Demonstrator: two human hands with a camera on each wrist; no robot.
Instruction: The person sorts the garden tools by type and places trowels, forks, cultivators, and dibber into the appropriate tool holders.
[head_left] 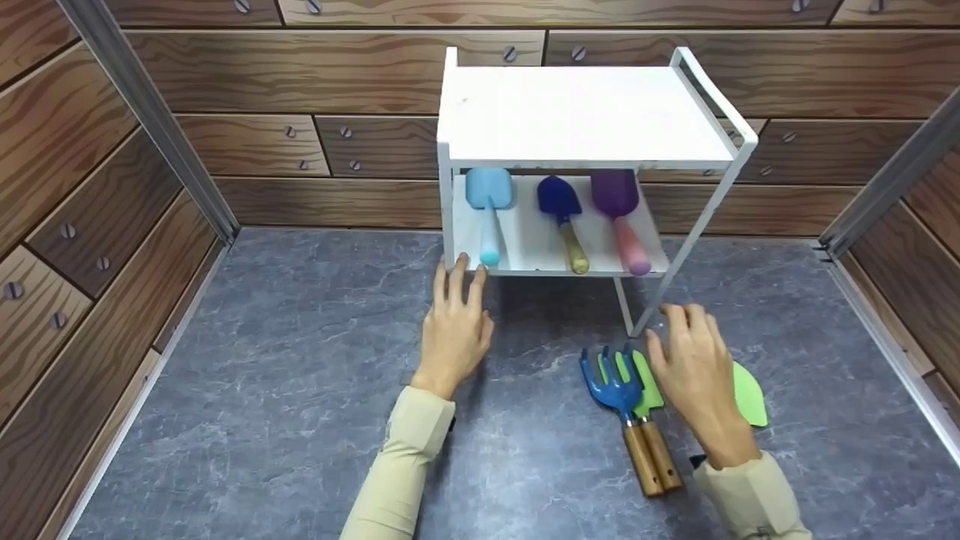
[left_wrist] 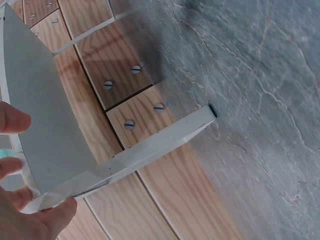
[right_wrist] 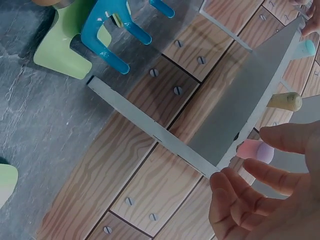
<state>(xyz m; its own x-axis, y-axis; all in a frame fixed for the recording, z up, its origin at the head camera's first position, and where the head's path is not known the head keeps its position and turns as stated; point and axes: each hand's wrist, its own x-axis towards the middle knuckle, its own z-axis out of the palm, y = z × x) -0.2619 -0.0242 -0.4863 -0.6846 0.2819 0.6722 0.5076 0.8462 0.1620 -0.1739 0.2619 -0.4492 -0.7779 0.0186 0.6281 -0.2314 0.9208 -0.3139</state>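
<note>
A small white two-tier shelf stands upright before me. My left hand reaches to its lower front left corner, and its extended fingers touch the edge there. My right hand hovers by the right front leg, fingers slightly bent and holding nothing; whether the fingertips touch the frame I cannot tell. On the lower tier lie a light blue shovel, a dark blue trowel with a tan handle, and a purple shovel with a pink handle.
On the grey marbled floor, a blue hand fork overlaps a green tool; both have wooden handles. Another green piece lies partly hidden behind my right hand. Wood-patterned walls enclose the back and sides.
</note>
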